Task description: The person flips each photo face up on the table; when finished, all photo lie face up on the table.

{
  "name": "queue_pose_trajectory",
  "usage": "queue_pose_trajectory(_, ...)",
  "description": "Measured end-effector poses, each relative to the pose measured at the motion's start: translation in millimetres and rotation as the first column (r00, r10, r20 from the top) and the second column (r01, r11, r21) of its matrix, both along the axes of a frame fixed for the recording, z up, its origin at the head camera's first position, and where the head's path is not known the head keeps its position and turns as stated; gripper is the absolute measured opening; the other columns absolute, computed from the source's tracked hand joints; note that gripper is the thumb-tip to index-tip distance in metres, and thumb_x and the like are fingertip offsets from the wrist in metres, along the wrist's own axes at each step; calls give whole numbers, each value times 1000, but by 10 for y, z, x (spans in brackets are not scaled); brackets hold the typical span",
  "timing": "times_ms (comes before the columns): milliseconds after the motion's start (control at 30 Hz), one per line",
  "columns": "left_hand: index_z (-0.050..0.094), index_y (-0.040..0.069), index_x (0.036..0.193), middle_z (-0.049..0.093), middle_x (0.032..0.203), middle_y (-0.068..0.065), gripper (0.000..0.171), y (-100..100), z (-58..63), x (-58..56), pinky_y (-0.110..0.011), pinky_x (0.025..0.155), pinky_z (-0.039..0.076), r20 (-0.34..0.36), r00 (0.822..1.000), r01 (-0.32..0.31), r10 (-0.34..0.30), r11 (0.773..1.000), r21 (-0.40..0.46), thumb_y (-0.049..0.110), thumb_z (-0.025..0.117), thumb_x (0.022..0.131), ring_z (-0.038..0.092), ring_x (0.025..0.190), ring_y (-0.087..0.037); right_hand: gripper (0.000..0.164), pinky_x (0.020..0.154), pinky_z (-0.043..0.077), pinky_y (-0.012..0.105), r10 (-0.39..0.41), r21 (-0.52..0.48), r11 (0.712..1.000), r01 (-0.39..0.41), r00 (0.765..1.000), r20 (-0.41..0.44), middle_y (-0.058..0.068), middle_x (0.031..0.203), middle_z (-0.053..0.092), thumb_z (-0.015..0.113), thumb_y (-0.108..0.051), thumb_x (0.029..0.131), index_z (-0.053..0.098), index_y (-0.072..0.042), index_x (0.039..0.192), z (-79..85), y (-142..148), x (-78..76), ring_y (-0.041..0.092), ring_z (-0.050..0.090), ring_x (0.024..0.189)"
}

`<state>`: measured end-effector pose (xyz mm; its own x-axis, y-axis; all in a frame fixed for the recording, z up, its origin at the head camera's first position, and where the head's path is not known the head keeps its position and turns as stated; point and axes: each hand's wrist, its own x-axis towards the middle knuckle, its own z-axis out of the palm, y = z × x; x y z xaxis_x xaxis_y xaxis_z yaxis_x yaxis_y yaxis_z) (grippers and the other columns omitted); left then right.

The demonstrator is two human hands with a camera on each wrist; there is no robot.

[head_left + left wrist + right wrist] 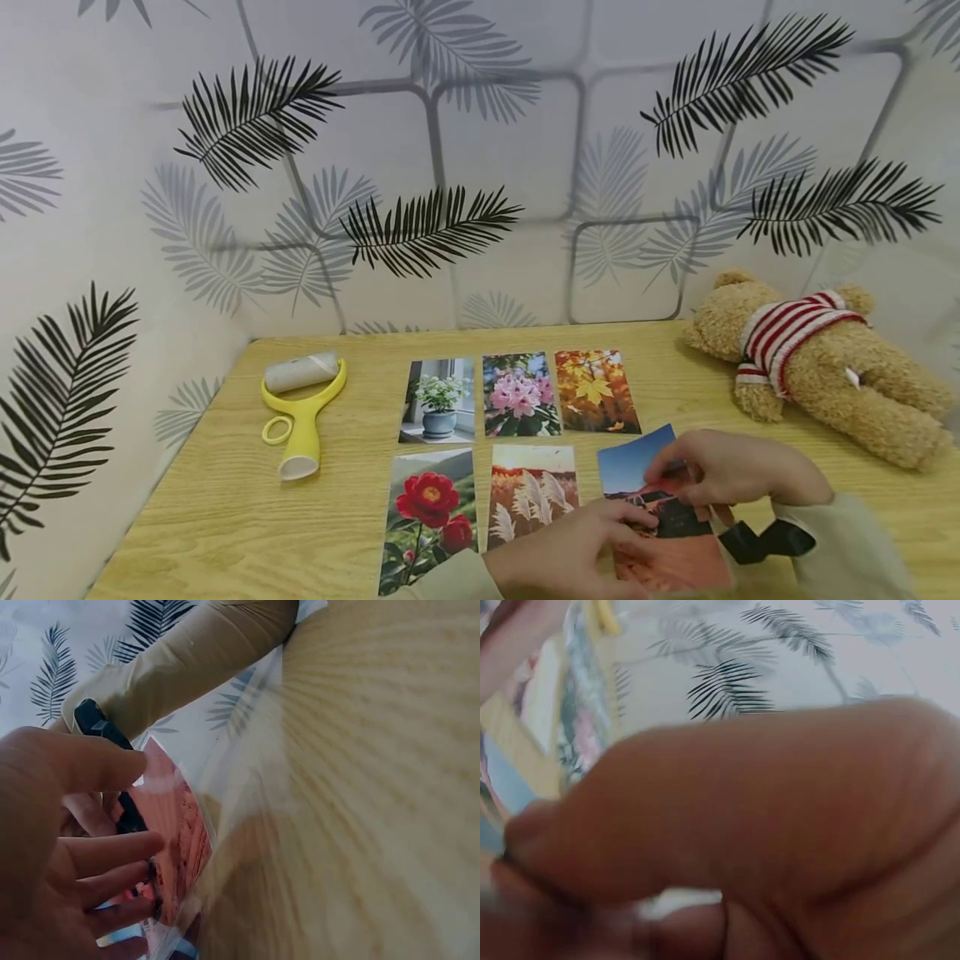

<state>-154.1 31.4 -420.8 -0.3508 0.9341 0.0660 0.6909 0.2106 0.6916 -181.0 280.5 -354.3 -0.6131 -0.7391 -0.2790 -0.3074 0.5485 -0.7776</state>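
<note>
A photo card (686, 562) with blue sky above and red ground below is tilted at the front right of the wooden table, its lower part bowed. My right hand (738, 471) pinches it near its right side with curled thumb and fingers. The left hand (577, 550) reaches in from the front, its loosely straight fingers touching the card's left part. In the left wrist view a gap shows between thumb and fingers, with the card (184, 840) beyond them. The right wrist view is mostly filled by my right hand (742, 817); its fingertips are blurred.
Left of my hands lie a pampas grass card (532, 500) and a red flower card (431, 517). Behind are a potted plant card (438, 404), a pink flower card (521, 396) and a maple leaf card (596, 392). A yellow roller (303, 417) lies left, a teddy bear (817, 358) right.
</note>
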Motion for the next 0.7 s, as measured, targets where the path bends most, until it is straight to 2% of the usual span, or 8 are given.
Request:
queue_pose_trajectory(67, 59, 12, 134, 45, 146, 0, 42, 5, -7, -11, -18, 108, 32, -109, 993, 35, -39, 999, -42, 26, 61, 94, 39, 134, -8, 31, 38, 47, 30, -21, 34, 999, 20, 999, 50, -1, 69, 65, 55, 4, 89, 63, 4, 118, -32, 3, -7, 5, 57, 46)
queue_pose_trajectory(167, 58, 13, 135, 44, 148, -2, 44, -6, -11, -15, -23, 111, 30, -187, 980, 51, -69, 994, -100, 29, 60, 94, 38, 136, -11, 35, 36, 40, 21, -39, 65, 997, 34, 996, 80, -4, 65, 63, 54, 5, 87, 64, 1, 120, -101, 12, -31, 1, 52, 44)
queue_pose_trajectory(300, 57, 17, 135, 40, 151, 2, 42, -44, 1, -11, -33, 114, 29, -188, 980, 33, -63, 986, -161, 34, 56, 97, 33, 141, -10, 38, 38, 31, 16, -57, 73, 996, 50, 993, 107, -6, 60, 59, 55, 5, 87, 62, -3, 123, -198, 20, -71, 0, 45, 41)
queue_pose_trajectory(400, 57, 19, 135, 40, 151, 3, 42, -70, 16, -27, -38, 115, 29, -237, 970, 10, -59, 979, -203, 36, 57, 96, 32, 141, -11, 39, 39, 30, 16, -65, 82, 995, 57, 993, 101, -5, 58, 56, 55, 3, 89, 58, -4, 127, -254, 9, -96, 0, 41, 40)
queue_pose_trajectory(467, 57, 20, 135, 40, 152, 5, 44, -83, 29, -42, -40, 115, 29, -271, 961, -7, -57, 973, -231, 38, 58, 95, 32, 141, -12, 43, 39, 32, 17, -72, 102, 993, 64, 995, 70, -3, 62, 58, 56, 1, 89, 54, -4, 132, -278, -5, -107, 1, 40, 40)
queue_pose_trajectory(567, 56, 22, 136, 39, 152, 5, 46, -90, 40, -67, -39, 114, 29, -313, 947, -11, -75, 964, -266, 40, 58, 94, 32, 141, -12, 54, 41, 34, 18, -79, 151, 985, 80, 997, -12, 4, 80, 64, 60, -3, 89, 47, -5, 141, -305, -30, -115, 1, 39, 41)
queue_pose_trajectory(700, 54, 22, 138, 37, 153, 6, 46, -97, 57, -96, -36, 116, 27, -294, 951, 5, -92, 959, -285, 39, 56, 95, 31, 142, -12, 63, 42, 36, 19, -92, 191, 976, 103, 994, -64, 14, 108, 62, 64, -8, 88, 40, -5, 147, -325, -49, -121, 3, 41, 43)
